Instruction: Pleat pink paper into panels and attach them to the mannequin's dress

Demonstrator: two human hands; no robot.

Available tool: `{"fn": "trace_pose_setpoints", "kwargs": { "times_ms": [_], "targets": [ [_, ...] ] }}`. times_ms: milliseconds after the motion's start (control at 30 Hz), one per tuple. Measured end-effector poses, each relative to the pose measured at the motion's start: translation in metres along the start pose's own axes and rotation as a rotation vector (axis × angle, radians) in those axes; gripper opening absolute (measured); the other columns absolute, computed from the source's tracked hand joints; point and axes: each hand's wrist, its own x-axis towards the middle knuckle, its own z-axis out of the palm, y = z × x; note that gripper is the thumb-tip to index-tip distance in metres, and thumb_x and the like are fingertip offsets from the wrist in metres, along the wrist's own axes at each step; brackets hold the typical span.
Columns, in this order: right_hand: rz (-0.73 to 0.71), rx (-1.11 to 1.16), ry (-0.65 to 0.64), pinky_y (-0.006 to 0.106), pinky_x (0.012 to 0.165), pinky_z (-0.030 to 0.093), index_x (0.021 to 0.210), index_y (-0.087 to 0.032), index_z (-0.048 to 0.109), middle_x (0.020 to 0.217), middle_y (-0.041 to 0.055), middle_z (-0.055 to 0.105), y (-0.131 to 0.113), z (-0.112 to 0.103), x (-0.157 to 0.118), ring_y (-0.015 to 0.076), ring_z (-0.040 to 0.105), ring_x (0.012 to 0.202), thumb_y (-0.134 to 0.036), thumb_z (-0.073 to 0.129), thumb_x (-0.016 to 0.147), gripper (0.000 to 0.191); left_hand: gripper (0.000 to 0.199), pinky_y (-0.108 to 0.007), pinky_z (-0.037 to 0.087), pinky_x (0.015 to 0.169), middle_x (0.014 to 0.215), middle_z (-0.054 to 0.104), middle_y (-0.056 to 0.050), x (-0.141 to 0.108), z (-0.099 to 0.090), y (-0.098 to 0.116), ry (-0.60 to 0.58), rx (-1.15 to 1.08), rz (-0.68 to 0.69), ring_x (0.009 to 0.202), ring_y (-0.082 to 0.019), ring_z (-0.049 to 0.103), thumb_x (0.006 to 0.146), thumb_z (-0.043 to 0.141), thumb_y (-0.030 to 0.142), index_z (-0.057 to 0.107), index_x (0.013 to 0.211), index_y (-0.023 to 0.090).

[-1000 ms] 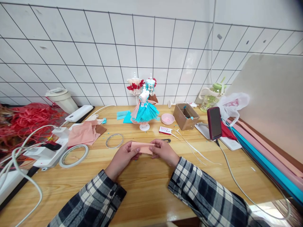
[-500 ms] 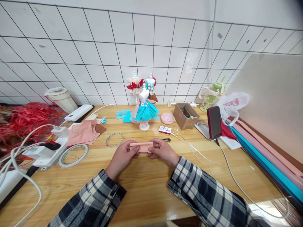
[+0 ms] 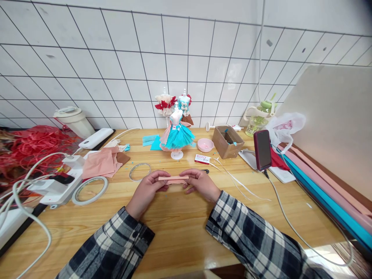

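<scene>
Between both hands, just above the table, is a folded strip of peach crepe paper (image 3: pixel 174 178). Its left end is pinched by my left hand (image 3: pixel 147 191), thumb on the near side. My right hand (image 3: pixel 202 184) grips the right end the same way. Beyond them, a miniature dress form (image 3: pixel 176 133) wears a turquoise paper skirt. Two more small dress forms (image 3: pixel 185 102) stand behind it. A dark tool (image 3: pixel 205 171), mostly hidden, lies just past my right hand. To the left of my left hand is a thin tape roll (image 3: pixel 130 173).
Peach paper sheets (image 3: pixel 100 162), a larger tape roll (image 3: pixel 74 195) and a white power strip (image 3: pixel 61 197) with cables lie left. A pink bowl (image 3: pixel 205 145), cardboard box (image 3: pixel 228 143) and upright phone (image 3: pixel 262 150) stand right. A tiled wall closes the back.
The peach strip has tilted or folded over, so its visible face is narrower now. My fingers have shifted slightly at both ends, and the right hand covers more of the dark tool.
</scene>
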Motion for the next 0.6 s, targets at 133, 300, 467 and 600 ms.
{"fn": "trace_pose_setpoints", "kwargs": {
  "times_ms": [133,300,467,600],
  "targets": [
    [0.003,-0.009,0.035,0.022,0.052,0.053,0.078,-0.015,0.068,0.075,0.0023,0.065,-0.0013,0.0019,0.0001,0.01,0.061,0.062,-0.03,0.069,0.064,0.021,0.016,-0.024,0.05,0.071,0.077,0.066,-0.001,0.0005,-0.0017,-0.0031,0.008,-0.006,0.017,0.071,-0.014,0.06,0.064,0.073,0.025,0.071,0.078,0.017],
    [0.001,-0.077,0.066,0.021,0.051,0.053,0.074,-0.015,0.066,0.064,-0.0003,0.061,-0.0011,0.0027,0.0011,0.0099,0.06,0.058,-0.025,0.063,0.065,0.013,0.016,-0.029,0.051,0.08,0.087,0.066,-0.006,0.0024,-0.0038,-0.0092,-0.032,-0.157,0.041,0.084,-0.018,0.061,0.074,0.064,0.029,0.071,0.076,0.015],
    [-0.008,-0.193,0.066,0.021,0.051,0.053,0.077,-0.016,0.066,0.06,-0.0012,0.06,0.001,0.0029,0.0025,0.0096,0.06,0.056,-0.021,0.057,0.069,0.012,0.035,-0.027,0.049,0.069,0.079,0.066,-0.003,0.0043,-0.0033,-0.0096,-0.029,-0.027,0.002,0.075,-0.017,0.061,0.07,0.072,0.041,0.066,0.094,0.016],
    [0.003,-0.145,0.091,0.02,0.049,0.053,0.092,-0.018,0.063,0.065,-0.002,0.058,-0.0046,0.0034,-0.0006,0.0109,0.063,0.057,-0.028,0.055,0.076,0.021,0.046,-0.024,0.043,0.061,0.072,0.067,-0.001,0.0061,-0.0043,-0.0095,0.022,0.164,0.03,0.067,-0.016,0.061,0.066,0.075,0.042,0.061,0.102,0.017]
  ]
}}
